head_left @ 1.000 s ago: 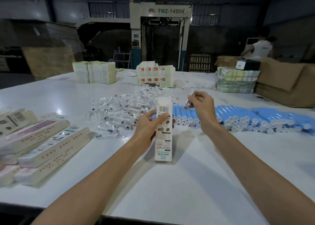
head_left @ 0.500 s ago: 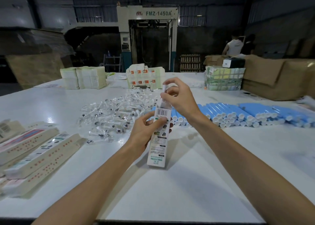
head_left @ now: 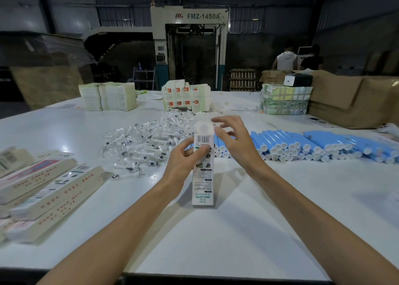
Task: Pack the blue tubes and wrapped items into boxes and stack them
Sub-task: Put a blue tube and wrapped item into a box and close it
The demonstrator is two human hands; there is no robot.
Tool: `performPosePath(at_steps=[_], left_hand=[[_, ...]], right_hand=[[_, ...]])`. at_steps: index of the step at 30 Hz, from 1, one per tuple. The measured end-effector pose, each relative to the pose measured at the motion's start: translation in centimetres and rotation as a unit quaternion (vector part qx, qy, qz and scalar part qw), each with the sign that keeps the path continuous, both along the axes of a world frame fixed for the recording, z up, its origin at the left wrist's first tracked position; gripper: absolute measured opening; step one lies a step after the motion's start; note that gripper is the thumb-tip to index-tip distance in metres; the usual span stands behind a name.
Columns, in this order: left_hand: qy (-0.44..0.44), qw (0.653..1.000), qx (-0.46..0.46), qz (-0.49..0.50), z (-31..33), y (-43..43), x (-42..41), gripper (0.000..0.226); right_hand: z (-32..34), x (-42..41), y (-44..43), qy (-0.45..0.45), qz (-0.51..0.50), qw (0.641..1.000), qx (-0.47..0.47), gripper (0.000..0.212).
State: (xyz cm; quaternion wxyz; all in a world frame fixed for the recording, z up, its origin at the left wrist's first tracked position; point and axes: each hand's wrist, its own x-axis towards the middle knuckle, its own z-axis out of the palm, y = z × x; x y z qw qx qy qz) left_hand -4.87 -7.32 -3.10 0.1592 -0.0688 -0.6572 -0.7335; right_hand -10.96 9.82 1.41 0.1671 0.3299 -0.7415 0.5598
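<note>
Now the right hand (head_left: 232,140) is working at the top of the box (head_left: 203,168), its fingers loosely curled and pressing the end flap (head_left: 203,128) over the opening; half a second ago the same hand was pinching something narrow just above that opening, and a second ago it was lifting a small wrapped item beside the blue tubes. That item is no longer showing, so it is probably sitting inside the box, though the pictures are not showing the inside. The left hand (head_left: 185,157) is gripping the box around its upper half, holding it upright with its lower end resting on the bench (head_left: 237,230). This is suggesting that one box is nearly packed and closing is the step in hand, with stacking yet to come. Finished-looking boxes (head_left: 49,189) are lying in a loose pile at the left edge of the bench, well apart from the hands. Just behind the box, the heap of wrapped items (head_left: 142,146) is spreading to the left, and the row of blue tubes (head_left: 313,145) is running off to the right. Nothing is lying between the hands and the pile on the left, so the way over there is looking free. Farther back, flat cartons (head_left: 108,97) and bundles are standing, and two people are working by the brown cases.
</note>
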Motion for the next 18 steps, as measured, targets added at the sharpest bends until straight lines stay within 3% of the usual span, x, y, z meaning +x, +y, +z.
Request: performPosePath(at_steps=[5, 11, 18], left_hand=[[0.019, 1.0, -0.008, 0.021, -0.3, 0.1, -0.1, 0.033], [0.045, 0.998, 0.04, -0.009, -0.3, -0.1, 0.2, 0.07], [0.059, 0.998, 0.003, 0.008, -0.2, 0.4, 0.3, 0.052]], right_hand=[[-2.7, 1.0, 0.3, -0.066, 0.045, 0.994, -0.07, 0.034], [-3.6, 1.3, -0.2, -0.088, 0.072, 0.989, -0.099, 0.038], [-3.9, 1.5, -0.1, -0.124, 0.097, 0.98, -0.118, 0.034]])
